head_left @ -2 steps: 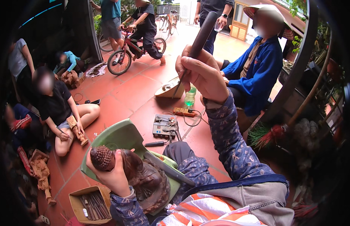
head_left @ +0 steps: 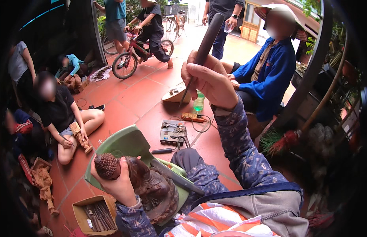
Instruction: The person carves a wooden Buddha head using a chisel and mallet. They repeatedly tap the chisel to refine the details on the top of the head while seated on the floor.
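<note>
My right hand is raised in the upper middle, fingers closed around a carving chisel. Its dark wooden handle points up and its thin metal blade slants down to the left. At the lower left my left hand grips the head of a dark brown carved wooden statue, which has a knobbed hairdo. Part of the statue's head and neck is hidden by my fingers. The statue leans against a green plastic chair, close to my lap.
A cardboard box of several dark-handled tools stands at lower left. Ahead on the tiles are a grey control box, an orange power strip and a green-tinted bottle. A person in blue sits at right; another holds a wooden figure at left.
My right hand has shifted slightly left with the chisel, whose blade tip is a little lower. My left hand and the statue have hardly moved.
</note>
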`<state>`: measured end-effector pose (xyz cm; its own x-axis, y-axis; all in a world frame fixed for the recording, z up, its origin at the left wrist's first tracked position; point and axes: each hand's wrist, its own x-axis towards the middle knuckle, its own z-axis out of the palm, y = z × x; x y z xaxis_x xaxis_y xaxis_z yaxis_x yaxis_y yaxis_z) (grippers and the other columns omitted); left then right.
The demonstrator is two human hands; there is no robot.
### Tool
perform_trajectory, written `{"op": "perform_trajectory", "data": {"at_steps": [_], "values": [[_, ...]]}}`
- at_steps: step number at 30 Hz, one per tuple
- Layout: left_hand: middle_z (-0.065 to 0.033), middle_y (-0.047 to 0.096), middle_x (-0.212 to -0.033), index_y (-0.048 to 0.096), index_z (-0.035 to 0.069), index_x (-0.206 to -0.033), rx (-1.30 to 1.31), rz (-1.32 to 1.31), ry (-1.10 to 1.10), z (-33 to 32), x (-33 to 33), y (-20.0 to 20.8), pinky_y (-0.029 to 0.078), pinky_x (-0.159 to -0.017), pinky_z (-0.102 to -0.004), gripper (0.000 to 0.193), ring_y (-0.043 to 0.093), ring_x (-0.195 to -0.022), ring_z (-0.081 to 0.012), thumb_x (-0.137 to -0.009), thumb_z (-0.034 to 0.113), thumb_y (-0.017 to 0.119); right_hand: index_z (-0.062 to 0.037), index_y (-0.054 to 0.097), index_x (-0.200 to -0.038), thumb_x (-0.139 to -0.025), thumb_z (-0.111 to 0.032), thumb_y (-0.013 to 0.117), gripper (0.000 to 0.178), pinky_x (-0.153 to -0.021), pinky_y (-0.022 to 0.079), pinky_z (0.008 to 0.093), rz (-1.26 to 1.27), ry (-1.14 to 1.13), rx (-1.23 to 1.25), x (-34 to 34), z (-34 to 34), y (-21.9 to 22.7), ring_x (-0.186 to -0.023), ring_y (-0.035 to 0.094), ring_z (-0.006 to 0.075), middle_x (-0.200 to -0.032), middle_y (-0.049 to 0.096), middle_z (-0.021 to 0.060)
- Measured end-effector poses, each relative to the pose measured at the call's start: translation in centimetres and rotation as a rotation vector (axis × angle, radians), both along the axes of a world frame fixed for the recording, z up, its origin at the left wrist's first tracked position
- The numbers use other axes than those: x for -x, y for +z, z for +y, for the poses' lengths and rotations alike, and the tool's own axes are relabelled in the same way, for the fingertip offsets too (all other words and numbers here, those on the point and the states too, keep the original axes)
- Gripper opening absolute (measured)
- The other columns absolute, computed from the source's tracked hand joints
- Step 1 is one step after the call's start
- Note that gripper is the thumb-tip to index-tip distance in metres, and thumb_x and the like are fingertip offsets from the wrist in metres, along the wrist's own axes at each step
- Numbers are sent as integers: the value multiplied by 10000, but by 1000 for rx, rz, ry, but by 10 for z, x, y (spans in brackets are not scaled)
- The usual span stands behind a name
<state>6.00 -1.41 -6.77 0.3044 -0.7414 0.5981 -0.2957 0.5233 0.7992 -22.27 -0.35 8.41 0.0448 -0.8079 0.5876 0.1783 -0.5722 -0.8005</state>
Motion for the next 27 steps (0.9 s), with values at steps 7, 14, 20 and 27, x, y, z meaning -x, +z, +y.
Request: {"op": "perform_trajectory", "data": {"at_steps": [7, 14, 20, 27], "values": [[-149, 559, -1143, 461, 9, -1236, 58, -5, -19, -5, -2, -3, 458, -926, -372, 591, 576, -1019, -255, -701, -18, 709, -40, 495, -937, -940, -182, 603, 178, -491, 504, 234, 126, 227, -293, -35, -5, -67, -557, 622, 108, -748, 614, 41], [-120, 558, -1061, 444, 5, -1194, 67, 33, -129, -7, -3, 3, 489, -878, -338, 538, 610, -948, -215, -715, -44, 683, 3, 510, -976, -940, -235, 609, 260, -551, 555, 247, 109, 385, -437, -62, -5, -120, -638, 667, 140, -795, 647, 71], [-115, 527, -1054, 409, 7, -1223, 83, 26, -146, -11, -8, -1, 503, -853, -331, 553, 605, -914, -207, -732, -49, 658, -1, 545, -939, -936, -243, 616, 252, -549, 522, 228, 45, 417, -481, -80, 1, -142, -640, 655, 124, -789, 632, 67], [-127, 532, -1042, 413, -18, -1246, 61, -17, -119, -10, -5, -1, 489, -864, -344, 557, 595, -905, -212, -740, -41, 646, -1, 547, -981, -951, -257, 589, 262, -540, 510, 225, -10, 473, -466, -91, 3, -163, -652, 655, 134, -806, 640, 84]]}}
